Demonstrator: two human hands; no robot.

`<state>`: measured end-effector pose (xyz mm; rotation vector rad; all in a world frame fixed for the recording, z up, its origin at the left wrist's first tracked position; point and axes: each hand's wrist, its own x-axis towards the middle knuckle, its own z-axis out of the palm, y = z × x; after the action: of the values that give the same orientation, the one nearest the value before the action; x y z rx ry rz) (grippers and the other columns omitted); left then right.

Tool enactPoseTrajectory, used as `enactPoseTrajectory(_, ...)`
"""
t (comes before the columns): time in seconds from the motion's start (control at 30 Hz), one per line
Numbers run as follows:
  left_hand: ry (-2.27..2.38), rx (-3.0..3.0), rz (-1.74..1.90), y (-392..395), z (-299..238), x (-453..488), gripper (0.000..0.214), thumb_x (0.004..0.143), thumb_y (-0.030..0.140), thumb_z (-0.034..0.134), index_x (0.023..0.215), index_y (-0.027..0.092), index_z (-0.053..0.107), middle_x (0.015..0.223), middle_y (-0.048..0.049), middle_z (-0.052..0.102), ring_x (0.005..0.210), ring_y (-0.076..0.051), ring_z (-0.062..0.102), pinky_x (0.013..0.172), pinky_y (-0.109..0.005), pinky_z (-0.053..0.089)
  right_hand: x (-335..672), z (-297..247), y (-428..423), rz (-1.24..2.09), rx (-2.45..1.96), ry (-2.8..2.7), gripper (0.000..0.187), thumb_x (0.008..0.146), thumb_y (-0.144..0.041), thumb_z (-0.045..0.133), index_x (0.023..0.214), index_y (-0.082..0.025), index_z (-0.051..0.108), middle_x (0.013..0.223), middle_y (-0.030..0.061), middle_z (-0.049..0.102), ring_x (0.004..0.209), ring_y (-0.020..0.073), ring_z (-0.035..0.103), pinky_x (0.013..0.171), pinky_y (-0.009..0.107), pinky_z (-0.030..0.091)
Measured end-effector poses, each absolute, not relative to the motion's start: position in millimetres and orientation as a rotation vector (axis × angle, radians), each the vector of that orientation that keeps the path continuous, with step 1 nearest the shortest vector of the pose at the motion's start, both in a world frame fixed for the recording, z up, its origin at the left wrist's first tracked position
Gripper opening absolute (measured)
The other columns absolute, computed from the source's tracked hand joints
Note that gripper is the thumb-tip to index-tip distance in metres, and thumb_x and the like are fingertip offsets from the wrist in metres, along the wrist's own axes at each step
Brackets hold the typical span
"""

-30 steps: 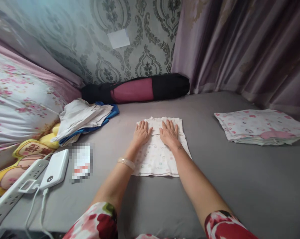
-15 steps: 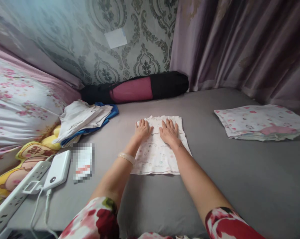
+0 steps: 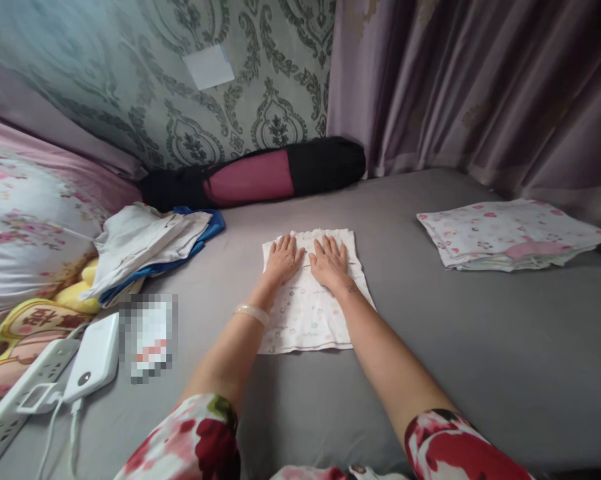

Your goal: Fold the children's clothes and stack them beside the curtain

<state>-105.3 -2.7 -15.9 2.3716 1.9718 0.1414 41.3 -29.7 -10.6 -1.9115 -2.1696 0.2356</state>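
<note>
A small white patterned garment (image 3: 308, 313) lies folded flat on the grey bed sheet (image 3: 430, 333) in front of me. My left hand (image 3: 282, 259) rests palm down on its far left part, fingers stretched out. My right hand (image 3: 329, 261) lies flat beside it on the far right part, fingers spread. Both hands press on the cloth and hold nothing. A pale bangle (image 3: 251, 312) sits on my left wrist.
A stack of folded floral cloths (image 3: 505, 233) lies at the right. A pile of white and blue clothes (image 3: 150, 243) sits at the left, by a floral quilt (image 3: 25, 213). A white power bank (image 3: 90, 357) and power strip (image 3: 15, 400) lie near left. A black-and-pink roll (image 3: 255, 177) lies along the wall.
Both hands stay flat on the garment, roughly in the same spot. The view has shifted slightly, so everything sits a little further left and higher.
</note>
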Motion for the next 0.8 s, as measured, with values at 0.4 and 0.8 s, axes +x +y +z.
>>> enactPoseTrajectory(0.4,1.861,2.52,0.212,-1,1,-88,0.053,0.097,0.029,0.027,0.146,0.008,0.033,0.155,-0.0164,0.031,0.145,-0.026,0.024,0.117,-0.045,0.021,41,-10,-24,0.228,-1.848,-1.913,0.048,0.097,-0.023,0.031,0.141,-0.012,0.043,0.151,0.0125,0.04,0.141,0.0243,0.028,0.114,0.043,0.016)
enactPoseTrajectory(0.8,1.589,2.644,0.051,13,-9,-52,0.053,0.097,0.028,0.028,0.148,0.016,0.032,0.158,-0.0116,0.024,0.146,-0.025,0.021,0.118,-0.047,0.018,49,-4,-14,0.24,-1.858,-1.558,0.043,0.095,-0.018,0.026,0.124,-0.006,0.055,0.127,0.0176,0.061,0.121,0.0236,0.051,0.104,0.031,0.031)
